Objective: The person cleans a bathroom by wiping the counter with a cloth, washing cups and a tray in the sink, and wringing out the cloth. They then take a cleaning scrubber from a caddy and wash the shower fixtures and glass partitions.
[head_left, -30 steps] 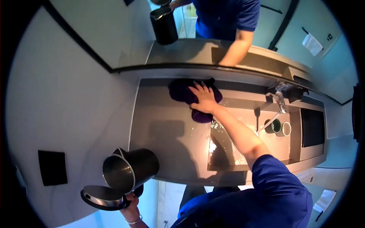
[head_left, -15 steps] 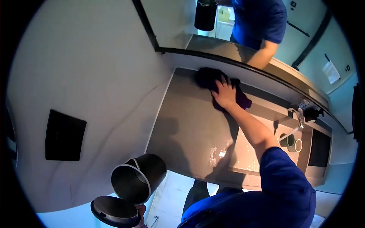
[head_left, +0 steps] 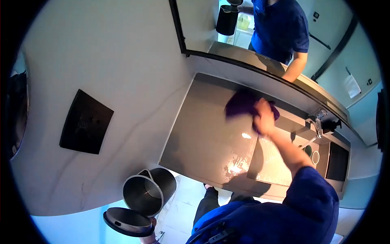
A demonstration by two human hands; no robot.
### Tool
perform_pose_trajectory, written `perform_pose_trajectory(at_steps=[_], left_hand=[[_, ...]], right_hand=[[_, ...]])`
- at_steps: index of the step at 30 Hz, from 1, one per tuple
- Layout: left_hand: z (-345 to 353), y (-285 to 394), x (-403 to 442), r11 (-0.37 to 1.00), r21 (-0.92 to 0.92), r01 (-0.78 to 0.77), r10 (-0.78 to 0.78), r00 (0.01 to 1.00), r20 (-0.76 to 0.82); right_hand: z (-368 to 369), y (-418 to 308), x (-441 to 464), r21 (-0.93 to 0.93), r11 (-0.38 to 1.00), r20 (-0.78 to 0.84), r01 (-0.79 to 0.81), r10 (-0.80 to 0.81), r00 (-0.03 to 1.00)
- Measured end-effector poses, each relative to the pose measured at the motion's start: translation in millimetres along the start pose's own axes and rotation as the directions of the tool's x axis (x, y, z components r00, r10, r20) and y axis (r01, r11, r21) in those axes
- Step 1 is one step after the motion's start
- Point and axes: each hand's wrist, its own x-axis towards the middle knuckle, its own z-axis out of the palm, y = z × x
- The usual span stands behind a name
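My right hand (head_left: 265, 118) is closed on a dark purple cloth (head_left: 243, 103) on the grey counter (head_left: 203, 122), left of the sink; the cloth's left part is blurred by motion. Wet, shiny patches show on the counter below it. At the lower left, my left hand (head_left: 152, 227) holds a black kettle (head_left: 162, 185) by its handle side, mostly hidden behind the open lid (head_left: 128, 221). The kettle is tilted with its mouth toward the camera, and its inside looks metallic.
Water runs from the tap (head_left: 319, 126) into the sink (head_left: 276, 162), where a green cup (head_left: 308, 151) and a white cup (head_left: 315, 157) stand. A mirror (head_left: 243, 44) spans the back wall. A black plate (head_left: 86, 122) is on the left wall.
The view has turned and shifted left. My right hand has drawn the cloth along the counter toward the sink, its spread fingers now bunched. My left hand still holds the open kettle.
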Motion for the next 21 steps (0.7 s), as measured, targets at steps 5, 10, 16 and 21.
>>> perform_pose_trajectory(at_steps=[5,10,16,21], left_hand=[[36,47,7,0.980,-0.156,0.123,-0.097,0.982,0.163],[121,58,46,0.947,-0.289,0.143,-0.047,0.948,0.314],[180,35,92,0.987,-0.104,-0.119,0.156,0.841,0.518],[197,47,98,0.971,-0.238,0.011,0.116,0.851,0.513]], right_hand=[[36,-1,2,-0.365,0.902,-0.120,-0.232,0.201,0.972],[-16,-166,-90,-0.126,0.989,0.545,-0.076,0.133,0.828],[-129,-137,-271,-0.136,0.950,0.476,-0.280,0.310,0.823],[-214,-27,-394,-0.471,0.607,-0.025,-0.640,0.716,0.698]])
